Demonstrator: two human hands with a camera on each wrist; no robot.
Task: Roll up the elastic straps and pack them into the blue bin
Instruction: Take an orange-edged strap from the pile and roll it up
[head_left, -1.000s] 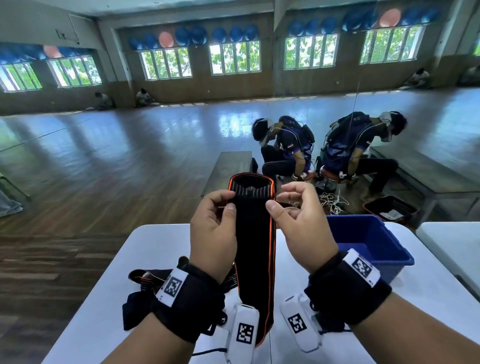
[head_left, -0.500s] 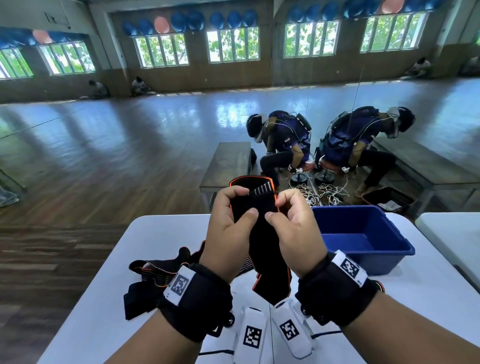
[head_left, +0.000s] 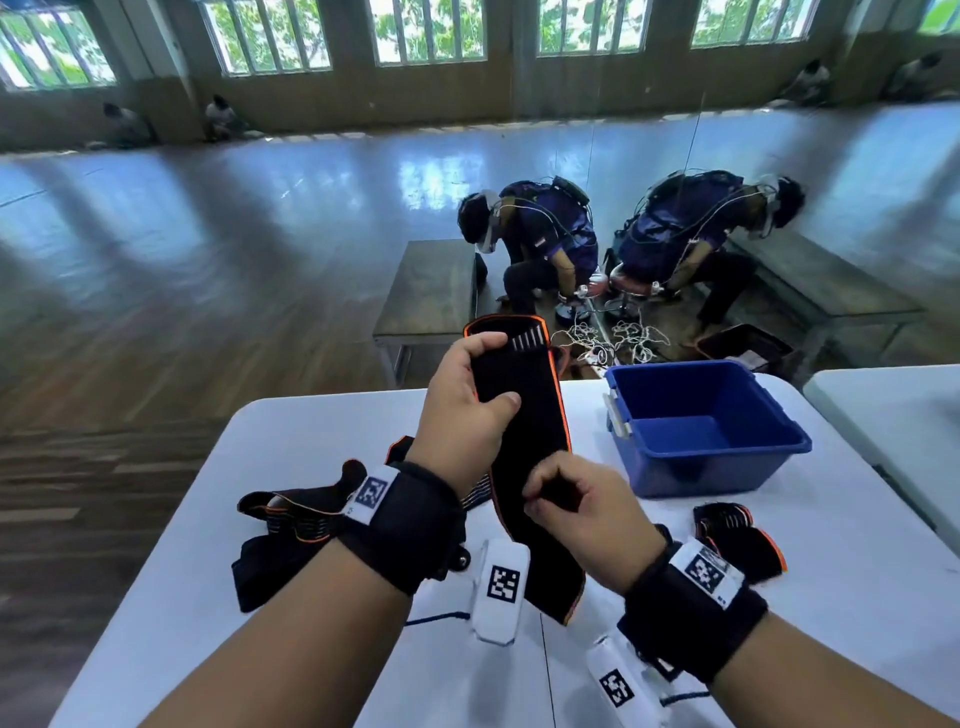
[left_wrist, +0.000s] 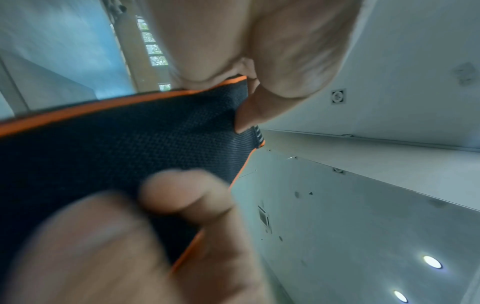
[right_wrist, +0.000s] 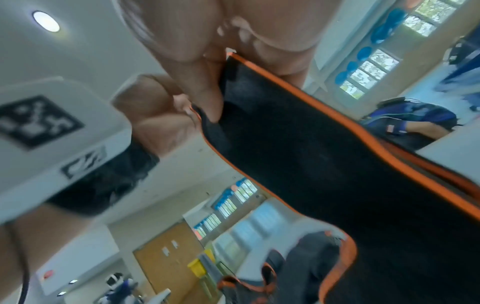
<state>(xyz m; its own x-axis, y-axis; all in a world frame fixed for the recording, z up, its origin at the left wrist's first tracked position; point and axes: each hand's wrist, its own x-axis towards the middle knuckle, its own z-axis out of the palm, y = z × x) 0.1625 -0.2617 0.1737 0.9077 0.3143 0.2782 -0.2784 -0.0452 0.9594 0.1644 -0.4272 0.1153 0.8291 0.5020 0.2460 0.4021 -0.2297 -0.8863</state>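
Note:
A long black elastic strap (head_left: 524, 415) with orange trim is held upright above the white table (head_left: 311, 426). My left hand (head_left: 493, 374) grips its top end, thumb in front and fingers behind. My right hand (head_left: 545, 499) pinches the strap lower down, near its middle, and the lower end hangs to the table. The left wrist view shows the woven strap (left_wrist: 103, 154) held between thumb and fingers (left_wrist: 246, 117). In the right wrist view the strap (right_wrist: 311, 164) runs away from my fingers (right_wrist: 207, 98). The blue bin (head_left: 779, 447) stands to the right with nothing visible inside.
A heap of loose black straps (head_left: 291, 525) lies on the table at the left. A rolled strap (head_left: 737, 535) lies beside my right wrist, in front of the bin. A second white table (head_left: 893, 415) is at the right. Two seated people (head_left: 550, 234) work on the floor beyond.
My right hand has left the strap's top end and slid down to its middle. The left hand keeps the top. The head view has tilted down.

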